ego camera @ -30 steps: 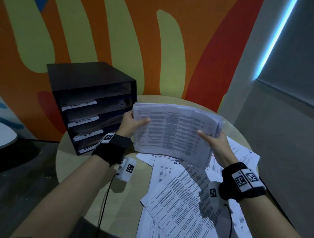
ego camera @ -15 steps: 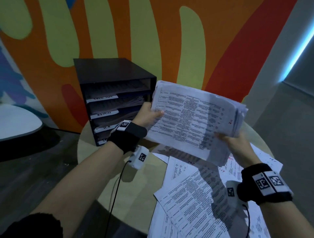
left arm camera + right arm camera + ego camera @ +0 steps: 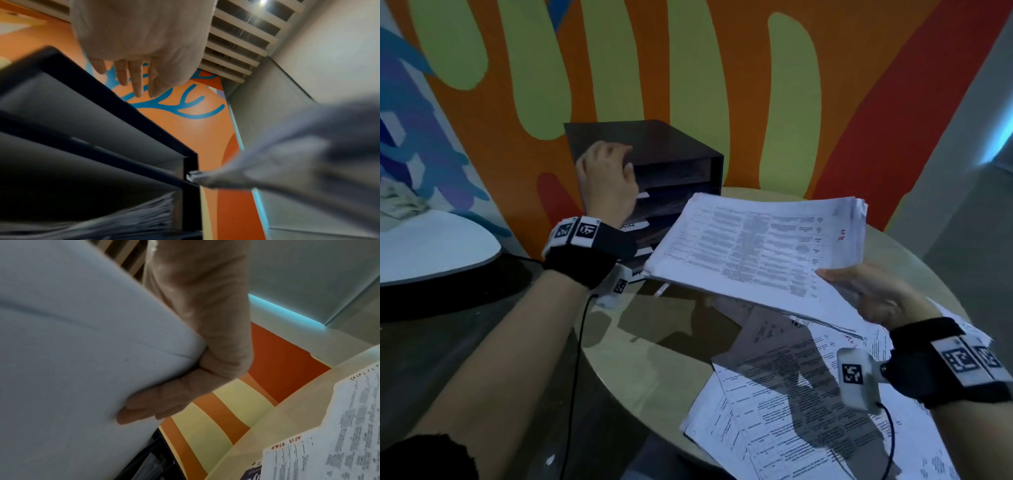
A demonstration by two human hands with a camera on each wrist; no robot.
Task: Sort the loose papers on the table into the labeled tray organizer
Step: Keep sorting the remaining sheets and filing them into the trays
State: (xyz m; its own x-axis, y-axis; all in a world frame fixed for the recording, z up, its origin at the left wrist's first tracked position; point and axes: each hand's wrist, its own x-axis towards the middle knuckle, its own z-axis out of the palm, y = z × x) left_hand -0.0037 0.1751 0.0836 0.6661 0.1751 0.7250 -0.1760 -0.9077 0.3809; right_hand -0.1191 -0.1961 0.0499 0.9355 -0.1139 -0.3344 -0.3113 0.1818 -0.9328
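**Right hand holds the stack, left hand is at the organizer**

The right hand (image 3: 873,294) grips a thick stack of papers (image 3: 760,250) at its near right corner, the thumb on top and the fingers (image 3: 144,408) curled under it. The stack is in the air above the round table (image 3: 667,349), almost flat, and its far left corner is close to the front of the black tray organizer (image 3: 671,161). The left hand (image 3: 607,181) is empty, with fingers relaxed and slightly bent, in front of the upper shelves of the organizer. More loose papers (image 3: 787,407) lie spread on the table under the right wrist. White labels are on the shelf fronts, but the words are too blurred to read.
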